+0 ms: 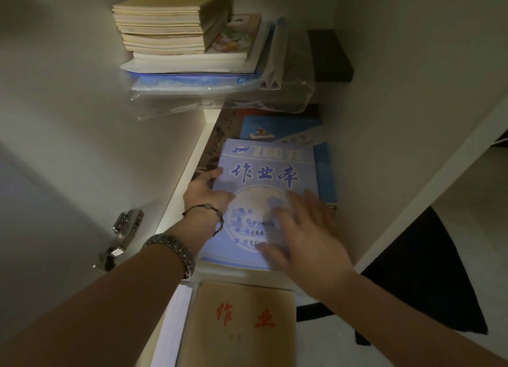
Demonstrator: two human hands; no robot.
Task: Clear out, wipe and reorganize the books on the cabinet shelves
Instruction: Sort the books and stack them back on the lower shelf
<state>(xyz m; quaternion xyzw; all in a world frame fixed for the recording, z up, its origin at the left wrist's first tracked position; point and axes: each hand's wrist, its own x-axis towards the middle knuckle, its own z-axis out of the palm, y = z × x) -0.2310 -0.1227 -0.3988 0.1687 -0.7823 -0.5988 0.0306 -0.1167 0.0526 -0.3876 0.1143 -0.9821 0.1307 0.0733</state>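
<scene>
Lower cabinet shelf: blue exercise book [270, 174], cover up, topmost of a stack at the shelf's front edge; more blue covers [280, 127] lie behind and beneath it.
My left hand [207, 194]: grips the book's left edge, thumb on the cover, fingers curled under; beaded cord and metal bracelet [176, 252] on the wrist.
My right hand [308, 229]: fingers spread, flat on the lower right of the cover, blurred.
Upper shelf: pile of yellowed paperbacks [165, 20] atop an illustrated book [233, 36], white booklets and clear plastic sleeves [220, 91].
Below the shelf: tan exercise book [242, 325] with red characters.
Left: open cabinet door with metal hinge [121, 237]
</scene>
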